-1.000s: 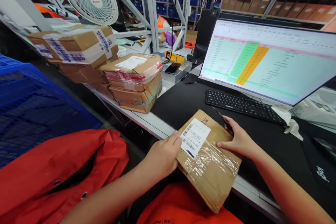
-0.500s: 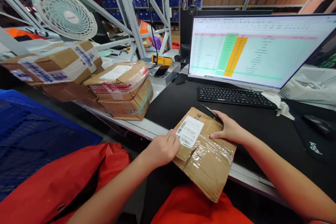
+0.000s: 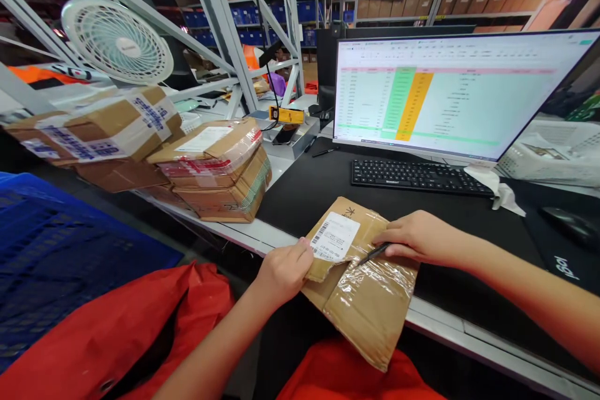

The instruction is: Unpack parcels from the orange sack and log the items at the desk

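A flat brown cardboard box (image 3: 375, 306), wrapped partly in clear tape, lies tilted over the front edge of the desk. Its flap carries a white printed label (image 3: 335, 236), and the cardboard edge below the label is torn and lifted. My left hand (image 3: 287, 270) pinches the flap's left edge beside the label. In my right hand (image 3: 412, 236) is a slim dark pointed tool, like a narrow knife (image 3: 375, 253), gripped between thumb and fingers. Its tip touches or nearly touches the tape at the flap's opening.
A monitor (image 3: 459, 94) and keyboard (image 3: 417, 176) stand behind the box, with a mouse (image 3: 569, 225) at right. Taped parcels (image 3: 218, 169) are stacked at left beside a fan (image 3: 117, 40). A blue crate (image 3: 70, 262) sits lower left. A pen (image 3: 325, 152) lies on the black mat.
My right hand has swung the knife from beyond the box's far edge down onto the tape at the flap. The torn flap edge stands up more; my left hand keeps its pinch.
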Motion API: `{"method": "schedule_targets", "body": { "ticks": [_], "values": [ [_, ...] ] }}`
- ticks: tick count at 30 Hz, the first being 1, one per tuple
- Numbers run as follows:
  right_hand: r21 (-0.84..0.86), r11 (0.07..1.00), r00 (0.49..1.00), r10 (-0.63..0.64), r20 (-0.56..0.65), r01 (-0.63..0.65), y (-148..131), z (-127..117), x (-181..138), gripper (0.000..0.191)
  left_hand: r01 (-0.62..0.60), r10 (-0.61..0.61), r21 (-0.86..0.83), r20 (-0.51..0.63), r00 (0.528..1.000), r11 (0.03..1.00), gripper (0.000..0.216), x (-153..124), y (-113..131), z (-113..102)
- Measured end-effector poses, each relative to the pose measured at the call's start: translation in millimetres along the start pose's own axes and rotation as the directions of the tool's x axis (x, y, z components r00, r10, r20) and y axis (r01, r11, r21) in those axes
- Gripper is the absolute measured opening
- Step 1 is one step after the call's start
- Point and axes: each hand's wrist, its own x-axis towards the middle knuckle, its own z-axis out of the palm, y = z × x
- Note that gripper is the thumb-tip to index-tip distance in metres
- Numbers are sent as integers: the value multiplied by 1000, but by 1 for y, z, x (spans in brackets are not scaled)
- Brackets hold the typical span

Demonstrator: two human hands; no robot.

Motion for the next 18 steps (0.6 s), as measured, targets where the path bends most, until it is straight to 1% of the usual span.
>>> {"method": "schedule_targets", "body": {
  "ticks": [1, 3, 4, 7, 9, 10, 12, 14, 15, 16, 17, 18],
  "values": [
    [-114, 993, 998, -8, 62, 15, -3, -9, 4, 32, -10, 10, 2, -1, 1000, 1000, 23, 0, -1, -1],
    [-304, 951, 995, -22, 101, 52, -11, -21, 15, 33, -26, 26, 13, -12, 1000, 1000, 24, 1, -2, -2],
    [-367, 926, 993, -46, 113, 85, -15, -24, 21, 32, -38, 38, 21, -19, 999, 999, 24, 2, -2, -2],
    [-478, 861, 982, -112, 154, 174, -16, -31, 39, 31, -102, 102, 22, -24, 994, 995, 23, 2, -2, -4],
    [-529, 827, 976, -100, 192, 189, -2, -40, 45, 34, -154, 155, 6, -20, 988, 988, 24, 0, -2, -6],
    [-564, 808, 977, -67, 201, 172, 10, -46, 46, 36, -177, 176, -5, -22, 984, 984, 25, -1, -3, -6],
    [-649, 755, 980, 49, 193, 90, 41, -61, 42, 38, -196, 195, -19, -35, 980, 980, 27, -3, -3, -6],
    [-711, 703, 969, 186, 162, -16, 69, -77, 31, 38, -185, 183, -31, -52, 982, 982, 29, -4, -4, -5],
    [-721, 690, 963, 231, 140, -61, 78, -84, 24, 39, -172, 170, -36, -61, 984, 984, 30, -4, -5, -4],
    [-720, 687, 963, 250, 105, -100, 81, -88, 18, 40, -159, 156, -40, -69, 985, 987, 30, -3, -5, -3],
    [-707, 695, 969, 239, 56, -130, 79, -91, 13, 43, -150, 146, -44, -74, 986, 988, 29, -2, -6, -2],
    [-685, 715, 980, 201, 9, -140, 71, -91, 9, 46, -143, 139, -51, -77, 987, 988, 28, -2, -7, -1]
  ]
}}
